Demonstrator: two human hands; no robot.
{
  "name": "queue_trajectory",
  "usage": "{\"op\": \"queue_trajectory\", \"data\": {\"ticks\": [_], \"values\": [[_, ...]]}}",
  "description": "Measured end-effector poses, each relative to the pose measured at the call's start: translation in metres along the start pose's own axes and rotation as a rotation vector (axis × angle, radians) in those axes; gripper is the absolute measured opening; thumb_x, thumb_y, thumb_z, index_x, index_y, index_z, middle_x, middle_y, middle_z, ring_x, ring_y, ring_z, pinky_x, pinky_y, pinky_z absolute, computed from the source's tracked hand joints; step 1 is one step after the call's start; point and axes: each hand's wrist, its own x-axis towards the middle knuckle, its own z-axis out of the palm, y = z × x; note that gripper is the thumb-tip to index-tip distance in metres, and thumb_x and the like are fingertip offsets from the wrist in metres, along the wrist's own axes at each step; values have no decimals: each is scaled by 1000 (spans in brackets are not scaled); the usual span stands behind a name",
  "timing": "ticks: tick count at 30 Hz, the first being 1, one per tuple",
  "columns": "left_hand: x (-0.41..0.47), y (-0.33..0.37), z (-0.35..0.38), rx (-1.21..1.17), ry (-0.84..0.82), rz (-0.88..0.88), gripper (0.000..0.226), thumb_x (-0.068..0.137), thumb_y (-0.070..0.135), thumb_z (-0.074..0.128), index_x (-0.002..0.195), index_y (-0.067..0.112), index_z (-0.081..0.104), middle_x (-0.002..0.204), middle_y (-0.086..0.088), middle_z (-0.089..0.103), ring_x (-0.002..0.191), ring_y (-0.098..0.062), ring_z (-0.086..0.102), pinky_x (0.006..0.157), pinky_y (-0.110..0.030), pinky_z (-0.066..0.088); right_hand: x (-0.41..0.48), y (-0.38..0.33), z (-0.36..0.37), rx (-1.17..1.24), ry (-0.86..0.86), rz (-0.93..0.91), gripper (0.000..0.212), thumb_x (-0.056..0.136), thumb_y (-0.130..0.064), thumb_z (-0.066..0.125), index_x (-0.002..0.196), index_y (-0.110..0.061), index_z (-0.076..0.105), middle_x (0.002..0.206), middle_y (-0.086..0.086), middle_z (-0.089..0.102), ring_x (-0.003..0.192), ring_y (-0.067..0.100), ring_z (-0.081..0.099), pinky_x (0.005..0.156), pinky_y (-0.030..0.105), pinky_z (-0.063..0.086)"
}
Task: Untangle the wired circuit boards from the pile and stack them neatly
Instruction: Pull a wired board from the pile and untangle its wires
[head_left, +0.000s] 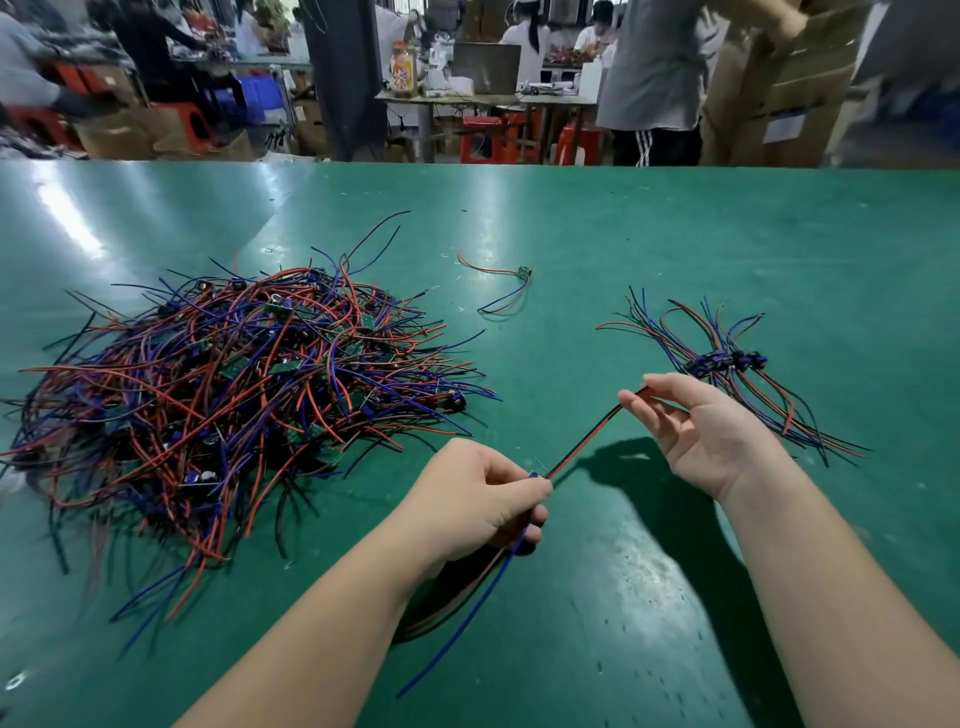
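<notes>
A big tangled pile (234, 379) of small circuit boards with red, blue and black wires lies on the left of the green table (597, 234). A neat stack of boards (727, 361) with fanned wires sits at the right. My left hand (483, 499) grips one small board, mostly hidden in its fingers, with blue and dark wires hanging below. A red and black wire pair (587, 439) runs taut from that board to my right hand (696, 426), which pinches its far end between thumb and fingertips.
A single wired board (523, 273) lies alone at the table's middle, beyond my hands. Past the far table edge stand people, cardboard boxes (779, 88), red stools (483, 137) and other workbenches.
</notes>
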Motion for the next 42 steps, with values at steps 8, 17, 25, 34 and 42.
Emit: {"op": "queue_trajectory", "data": {"ticks": [8,17,25,34,42], "values": [[0,0,1,0,2,5,17,87,10,68,77,-3,66,68,-14,68,50,-19,61,53,-27,55,-3,-1,3,32,20,-33,14,89,-4,61,77,-4,54,56,12,65,60,21,71,45,14,51],[1,1,1,11,-1,16,16,86,10,68,77,-2,65,67,-13,68,51,-19,61,54,-27,56,-4,0,8,112,47,-49,13,86,4,59,76,-3,55,54,11,65,55,18,70,45,13,51],[-3,3,0,-5,-23,28,15,87,10,68,76,-1,66,69,-13,69,53,-18,62,55,-28,57,-7,-4,4,148,-24,2,11,89,-3,59,78,-3,56,63,13,69,60,12,70,50,12,52],[-2,10,-1,-94,66,159,15,90,20,62,87,6,68,80,-6,75,63,-17,71,54,-25,55,-13,8,13,-53,-153,-10,11,85,-5,62,92,3,60,69,12,68,58,13,68,52,15,53],[-3,8,-1,-114,39,177,12,88,18,64,83,10,72,75,-8,74,61,-19,71,52,-22,53,-29,40,31,-512,-433,104,21,62,-22,71,78,-9,76,71,3,69,63,12,57,55,17,44]]}}
